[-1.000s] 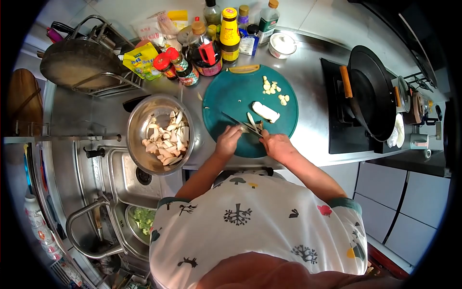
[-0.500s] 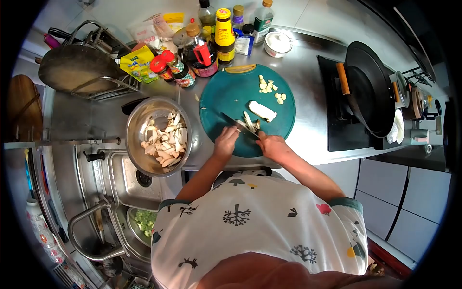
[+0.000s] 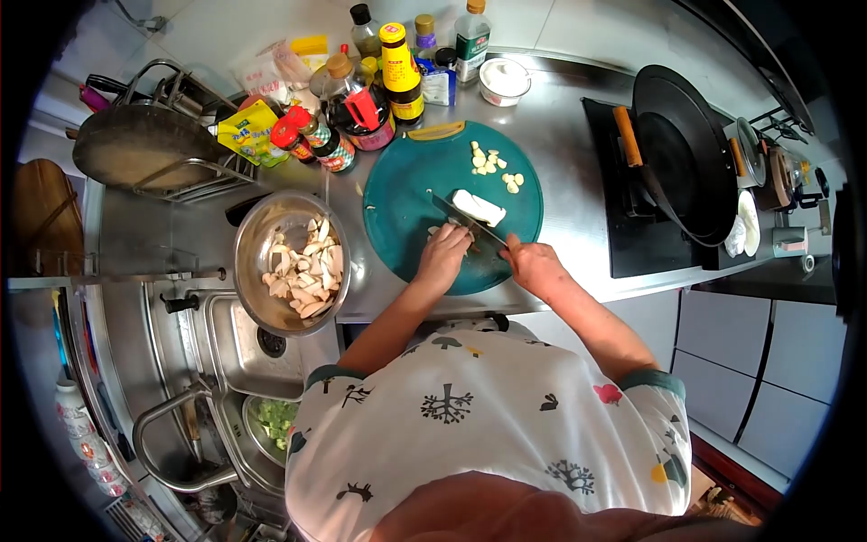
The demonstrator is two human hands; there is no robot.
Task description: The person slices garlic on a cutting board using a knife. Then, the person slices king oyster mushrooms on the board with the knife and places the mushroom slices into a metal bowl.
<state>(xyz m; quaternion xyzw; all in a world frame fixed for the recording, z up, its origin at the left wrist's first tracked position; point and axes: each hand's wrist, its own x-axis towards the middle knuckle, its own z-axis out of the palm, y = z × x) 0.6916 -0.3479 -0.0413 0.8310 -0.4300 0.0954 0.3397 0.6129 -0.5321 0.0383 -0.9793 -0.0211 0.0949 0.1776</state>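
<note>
A round green cutting board (image 3: pixel 393 217) lies in front of me, with a thick white mushroom piece (image 3: pixel 479 208) and chopped garlic (image 3: pixel 488 163) on it. My right hand (image 3: pixel 533 265) grips a kitchen knife (image 3: pixel 470 221) by its handle. The blade lies slanted between the mushroom piece and my left hand (image 3: pixel 447 248). My left hand is closed, fingers bent over mushroom slices on the board, most of them hidden beneath it. Left of the board stands a steel bowl (image 3: pixel 246 294) that contains cut mushroom pieces (image 3: pixel 307 275).
Bottles and jars, among them a yellow-capped bottle (image 3: pixel 400 72), line the back wall beside a lidded white bowl (image 3: pixel 504 83). A black wok (image 3: pixel 682 154) rests on the stove at right. The sink (image 3: pixel 257 366) and a bowl of green vegetables (image 3: pixel 271 420) are at lower left.
The knife has moved up against the mushroom piece. My left hand has shifted right and up over the slices, covering them. The view has shifted slightly.
</note>
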